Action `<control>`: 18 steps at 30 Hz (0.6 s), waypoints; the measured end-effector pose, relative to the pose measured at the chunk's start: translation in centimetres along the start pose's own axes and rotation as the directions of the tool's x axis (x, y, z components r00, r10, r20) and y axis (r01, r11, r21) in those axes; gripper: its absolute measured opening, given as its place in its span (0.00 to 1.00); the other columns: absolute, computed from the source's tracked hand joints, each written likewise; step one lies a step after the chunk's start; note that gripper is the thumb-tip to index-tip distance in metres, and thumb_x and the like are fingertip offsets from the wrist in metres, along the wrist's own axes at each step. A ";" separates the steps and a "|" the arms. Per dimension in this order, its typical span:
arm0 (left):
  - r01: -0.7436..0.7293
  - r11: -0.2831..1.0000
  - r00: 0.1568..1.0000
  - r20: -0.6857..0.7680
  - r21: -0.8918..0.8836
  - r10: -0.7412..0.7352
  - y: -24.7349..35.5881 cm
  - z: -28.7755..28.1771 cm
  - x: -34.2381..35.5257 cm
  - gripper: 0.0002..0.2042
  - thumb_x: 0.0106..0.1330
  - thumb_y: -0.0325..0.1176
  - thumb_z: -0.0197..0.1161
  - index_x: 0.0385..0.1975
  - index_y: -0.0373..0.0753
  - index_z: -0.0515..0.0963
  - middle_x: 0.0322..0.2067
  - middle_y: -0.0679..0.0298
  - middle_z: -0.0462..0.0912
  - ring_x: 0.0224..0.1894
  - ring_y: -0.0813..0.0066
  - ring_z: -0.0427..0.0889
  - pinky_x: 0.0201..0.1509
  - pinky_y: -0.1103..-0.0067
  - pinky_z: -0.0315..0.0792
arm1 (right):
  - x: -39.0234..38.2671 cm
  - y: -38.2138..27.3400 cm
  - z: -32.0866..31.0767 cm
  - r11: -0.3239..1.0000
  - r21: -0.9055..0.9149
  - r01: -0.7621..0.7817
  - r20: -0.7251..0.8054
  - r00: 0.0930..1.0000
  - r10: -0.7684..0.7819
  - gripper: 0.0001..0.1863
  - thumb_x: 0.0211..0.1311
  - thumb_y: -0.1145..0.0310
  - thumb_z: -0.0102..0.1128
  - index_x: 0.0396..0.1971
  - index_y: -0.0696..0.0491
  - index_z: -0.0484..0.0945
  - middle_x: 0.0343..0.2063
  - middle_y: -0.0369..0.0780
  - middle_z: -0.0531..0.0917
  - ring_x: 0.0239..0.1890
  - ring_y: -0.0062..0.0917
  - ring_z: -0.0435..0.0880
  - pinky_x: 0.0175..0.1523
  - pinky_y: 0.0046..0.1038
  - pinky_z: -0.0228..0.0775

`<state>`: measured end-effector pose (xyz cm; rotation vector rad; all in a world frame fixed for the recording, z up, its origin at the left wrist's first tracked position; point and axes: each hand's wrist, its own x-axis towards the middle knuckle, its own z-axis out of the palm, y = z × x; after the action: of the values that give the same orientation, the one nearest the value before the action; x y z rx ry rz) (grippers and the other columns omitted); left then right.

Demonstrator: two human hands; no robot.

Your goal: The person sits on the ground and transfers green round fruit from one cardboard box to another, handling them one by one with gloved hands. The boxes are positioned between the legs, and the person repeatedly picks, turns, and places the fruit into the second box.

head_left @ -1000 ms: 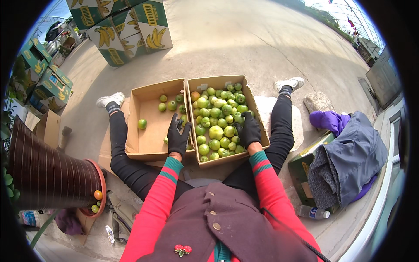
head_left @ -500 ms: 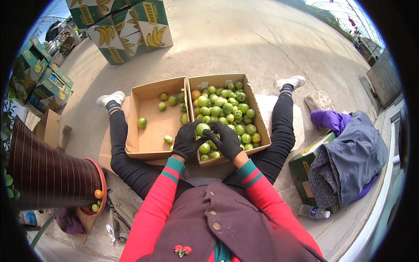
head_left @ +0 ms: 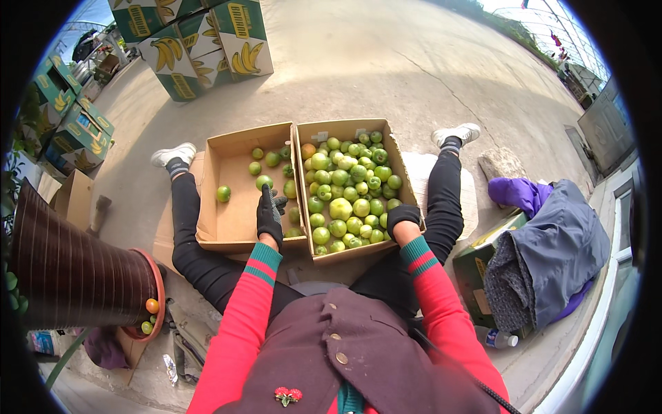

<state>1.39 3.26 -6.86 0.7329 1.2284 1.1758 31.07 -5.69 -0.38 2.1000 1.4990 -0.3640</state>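
Note:
Two open cardboard boxes stand side by side between my legs. In the left box (head_left: 219, 155) lie several green tomatoes (head_left: 223, 194), mostly along its right side. My left hand (head_left: 270, 212), in a black glove, is over this box's near right part with its fingers stretched out. One green tomato (head_left: 264, 182) is just beyond its fingertips. The right box (head_left: 407, 160) is filled with green tomatoes (head_left: 340, 208), one of them turning orange (head_left: 308, 150). At its near right corner my gloved right hand (head_left: 403, 219) reaches down with curled fingers; what they grip is hidden.
Stacked banana cartons (head_left: 207, 52) stand ahead on the concrete floor. To the left is a large brown ribbed pot (head_left: 86, 269) lying on its side, with tomatoes on its rim. A carton under a grey jacket (head_left: 552, 241) and a plastic bottle (head_left: 498, 339) are on the right.
My hands have moved apart from the tomato they held together. The left went over the left box and opened; the right moved to the right box's near right corner.

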 end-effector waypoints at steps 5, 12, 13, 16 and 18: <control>-0.302 0.942 0.948 0.150 0.147 0.281 -0.3 0.1 -0.8 0.20 0.72 0.46 0.56 0.51 0.35 0.73 0.40 0.60 0.82 0.41 0.73 0.80 0.49 0.78 0.72 | -0.5 0.8 -0.5 0.996 -0.034 0.077 -0.058 0.995 -0.079 0.16 0.53 0.62 0.64 0.41 0.50 0.86 0.41 0.43 0.87 0.46 0.35 0.86 0.49 0.35 0.78; -0.674 0.616 0.735 0.459 0.407 0.499 2.2 2.3 -3.9 0.34 0.57 0.43 0.74 0.63 0.39 0.69 0.46 0.58 0.80 0.46 0.69 0.79 0.55 0.73 0.72 | -1.4 1.0 -1.7 0.496 0.700 0.513 -0.462 0.856 -0.233 0.29 0.47 0.50 0.73 0.41 0.59 0.83 0.33 0.48 0.86 0.35 0.35 0.87 0.43 0.33 0.77; -0.738 0.529 0.672 0.530 0.419 0.518 2.9 2.8 -4.9 0.36 0.57 0.41 0.74 0.64 0.39 0.67 0.47 0.58 0.80 0.48 0.68 0.79 0.57 0.72 0.71 | -1.5 -0.1 -1.8 0.293 0.785 0.546 -0.491 0.836 -0.245 0.27 0.50 0.51 0.72 0.41 0.59 0.83 0.32 0.45 0.86 0.33 0.30 0.85 0.41 0.30 0.76; -0.861 0.349 0.507 0.692 0.371 0.514 4.1 3.5 -6.4 0.39 0.55 0.44 0.73 0.67 0.42 0.65 0.48 0.54 0.80 0.48 0.58 0.79 0.57 0.68 0.72 | -3.0 -4.1 -3.6 -0.100 0.893 0.439 -0.448 0.842 -0.300 0.22 0.58 0.56 0.70 0.43 0.60 0.82 0.31 0.38 0.86 0.30 0.18 0.81 0.36 0.22 0.74; -0.887 0.276 0.462 0.730 0.371 0.504 3.8 3.4 -6.2 0.37 0.57 0.41 0.72 0.67 0.42 0.65 0.47 0.53 0.81 0.48 0.57 0.80 0.56 0.68 0.72 | -3.5 -6.3 -3.8 -0.111 0.886 0.450 -0.460 0.825 -0.329 0.22 0.59 0.56 0.70 0.45 0.59 0.82 0.32 0.38 0.86 0.33 0.15 0.80 0.34 0.21 0.73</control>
<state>4.13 -0.98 -0.61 2.3161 0.8512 1.0334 23.60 -4.78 2.88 2.3964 2.2788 -2.2668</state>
